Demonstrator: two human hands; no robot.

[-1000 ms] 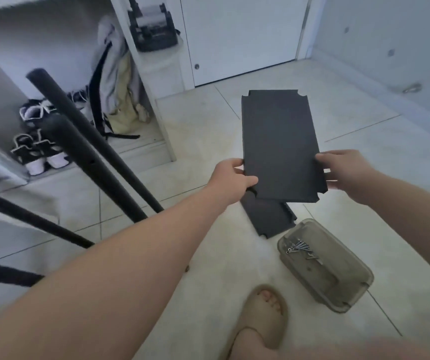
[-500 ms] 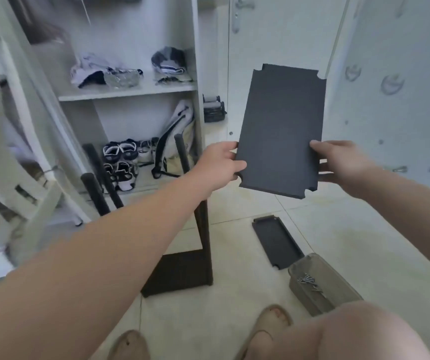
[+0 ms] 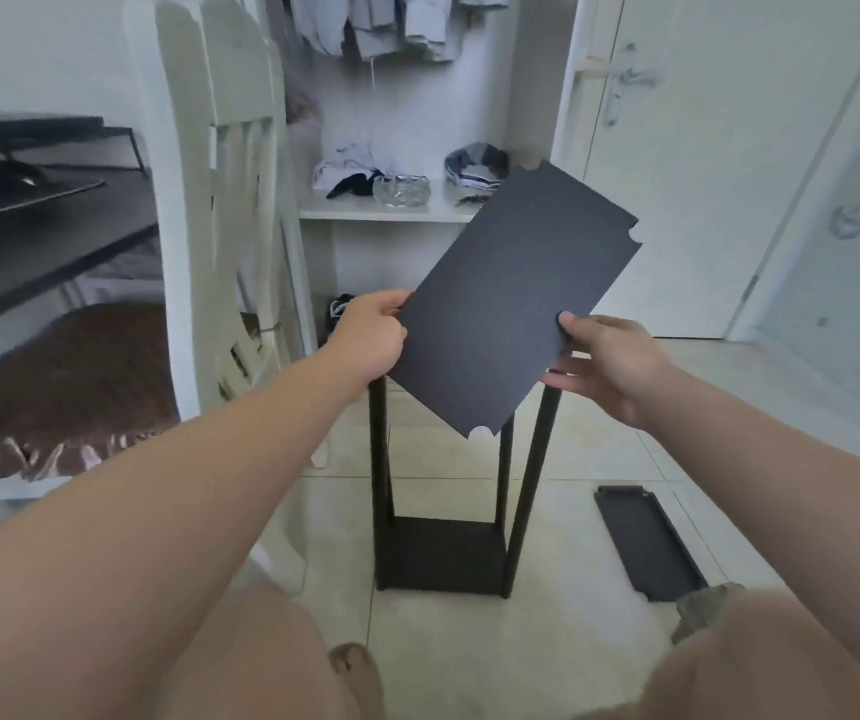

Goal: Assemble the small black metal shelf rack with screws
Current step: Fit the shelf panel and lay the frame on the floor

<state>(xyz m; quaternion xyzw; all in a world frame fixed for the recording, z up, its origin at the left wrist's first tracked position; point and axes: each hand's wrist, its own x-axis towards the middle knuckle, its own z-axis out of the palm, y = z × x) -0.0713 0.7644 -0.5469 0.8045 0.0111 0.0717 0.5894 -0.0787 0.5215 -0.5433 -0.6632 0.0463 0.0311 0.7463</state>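
Both hands hold the black panel (image 3: pixel 511 304) tilted in the air, above the rack frame (image 3: pixel 441 511) standing on the floor tiles. Left hand (image 3: pixel 368 337) pinches its left edge, fingers curled. Right hand (image 3: pixel 607 363) grips the right edge, thumb on the face, fingers underneath. Second panel (image 3: pixel 646 543) lies on the floor, right of the frame.
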